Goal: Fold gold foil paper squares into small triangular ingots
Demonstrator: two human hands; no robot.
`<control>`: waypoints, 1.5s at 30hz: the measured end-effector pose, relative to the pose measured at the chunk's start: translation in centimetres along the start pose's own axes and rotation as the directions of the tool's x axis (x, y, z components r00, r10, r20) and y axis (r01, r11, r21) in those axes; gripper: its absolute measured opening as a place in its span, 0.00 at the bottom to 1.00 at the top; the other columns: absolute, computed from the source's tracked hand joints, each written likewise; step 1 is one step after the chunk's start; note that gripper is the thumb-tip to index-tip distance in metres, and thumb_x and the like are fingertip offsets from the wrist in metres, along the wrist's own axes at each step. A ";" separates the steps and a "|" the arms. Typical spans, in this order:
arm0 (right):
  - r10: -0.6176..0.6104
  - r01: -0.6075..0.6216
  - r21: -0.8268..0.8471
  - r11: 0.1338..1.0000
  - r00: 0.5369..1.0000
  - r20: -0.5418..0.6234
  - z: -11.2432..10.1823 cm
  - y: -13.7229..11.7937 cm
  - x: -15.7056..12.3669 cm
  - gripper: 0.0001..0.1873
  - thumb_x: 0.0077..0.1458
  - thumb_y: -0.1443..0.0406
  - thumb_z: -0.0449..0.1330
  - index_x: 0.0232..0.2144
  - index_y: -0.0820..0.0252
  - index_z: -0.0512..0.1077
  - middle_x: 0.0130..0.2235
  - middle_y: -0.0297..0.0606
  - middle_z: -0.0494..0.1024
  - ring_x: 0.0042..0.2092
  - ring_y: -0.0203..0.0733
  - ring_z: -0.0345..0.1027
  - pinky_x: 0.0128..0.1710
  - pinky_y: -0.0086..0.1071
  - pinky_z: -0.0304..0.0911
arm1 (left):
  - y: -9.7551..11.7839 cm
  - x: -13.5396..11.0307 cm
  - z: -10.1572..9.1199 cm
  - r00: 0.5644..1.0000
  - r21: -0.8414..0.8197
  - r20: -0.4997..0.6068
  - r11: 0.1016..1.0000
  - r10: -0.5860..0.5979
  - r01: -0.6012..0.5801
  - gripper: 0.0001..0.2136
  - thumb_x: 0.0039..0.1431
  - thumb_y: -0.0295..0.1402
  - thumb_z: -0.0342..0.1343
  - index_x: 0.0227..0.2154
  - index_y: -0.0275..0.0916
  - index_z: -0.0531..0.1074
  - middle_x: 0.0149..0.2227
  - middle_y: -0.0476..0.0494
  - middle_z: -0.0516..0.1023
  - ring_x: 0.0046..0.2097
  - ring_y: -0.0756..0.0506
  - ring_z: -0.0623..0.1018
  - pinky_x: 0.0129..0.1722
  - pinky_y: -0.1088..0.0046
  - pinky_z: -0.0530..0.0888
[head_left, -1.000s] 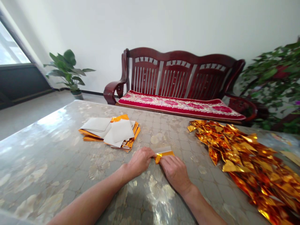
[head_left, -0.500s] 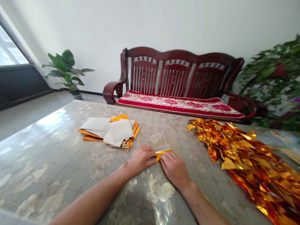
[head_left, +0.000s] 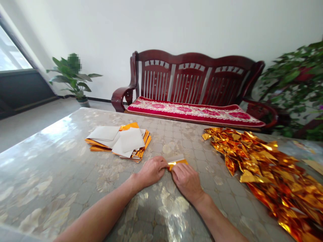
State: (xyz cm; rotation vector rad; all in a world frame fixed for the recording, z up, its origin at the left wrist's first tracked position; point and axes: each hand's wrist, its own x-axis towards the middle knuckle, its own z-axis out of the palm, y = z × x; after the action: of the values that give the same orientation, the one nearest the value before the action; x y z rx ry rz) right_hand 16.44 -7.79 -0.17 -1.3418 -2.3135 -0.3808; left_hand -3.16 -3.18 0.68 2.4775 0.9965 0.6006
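A sheet of gold foil paper (head_left: 179, 161) lies on the table between my hands, its near part folded over and a pale strip showing along its far edge. My left hand (head_left: 154, 170) pinches the sheet's left end with closed fingers. On its near right side, my right hand (head_left: 186, 178) is closed on the fold, the fingertips partly hidden. Left of my hands rests a stack of gold-backed paper sheets (head_left: 128, 141), mostly with pale sides up. A long heap of folded gold foil pieces (head_left: 262, 164) spreads over the table's right side.
The table (head_left: 106, 201) has a glossy, floral cover that reflects light. Behind it stands a dark red wooden bench (head_left: 188, 77) with a patterned red cushion (head_left: 194, 111). Clear plastic (head_left: 300, 148) lies beyond the heap. Potted plants (head_left: 73, 79) flank the bench.
My fingers have shifted slightly on the gold foil paper, and its near part looks more folded over. The stack and the heap look unchanged apart from a slight camera shift.
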 end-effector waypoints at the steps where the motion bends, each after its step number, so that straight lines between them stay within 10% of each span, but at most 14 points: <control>1: 0.021 -0.021 0.014 1.000 1.000 -0.005 0.1 0.1 0.0 0.13 0.66 0.67 0.51 0.29 0.58 0.71 0.29 0.36 0.73 0.33 0.41 0.65 0.36 0.35 0.54 | 0.1 0.0 -0.1 1.000 0.015 0.004 1.000 -0.002 0.002 0.16 0.58 0.22 0.51 0.44 0.42 0.78 0.42 0.46 0.78 0.47 0.46 0.76 0.51 0.73 0.71; 11: 0.144 -0.149 0.209 0.966 0.989 0.038 -0.8 -0.1 0.2 0.05 0.60 0.67 0.56 0.37 0.57 0.72 0.37 0.38 0.76 0.41 0.43 0.68 0.41 0.35 0.60 | 0.8 0.5 1.6 0.994 0.200 -0.043 0.974 -0.100 0.106 0.10 0.66 0.33 0.51 0.36 0.42 0.78 0.36 0.46 0.76 0.41 0.47 0.76 0.43 0.74 0.71; 45: 0.366 -0.389 0.090 0.917 0.909 0.200 0.2 0.5 1.3 0.07 0.61 0.63 0.55 0.30 0.55 0.69 0.39 0.37 0.74 0.43 0.45 0.67 0.39 0.36 0.59 | -1.3 0.9 0.5 0.978 -0.057 -0.060 0.979 -0.200 0.196 0.10 0.60 0.26 0.53 0.36 0.43 0.79 0.38 0.48 0.78 0.43 0.46 0.77 0.45 0.74 0.70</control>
State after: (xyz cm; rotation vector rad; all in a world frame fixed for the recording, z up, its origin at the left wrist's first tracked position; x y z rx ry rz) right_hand 16.28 -6.53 0.33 -1.7731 -2.0993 0.0154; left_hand -3.03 -1.79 -0.18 2.2914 1.2204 0.6373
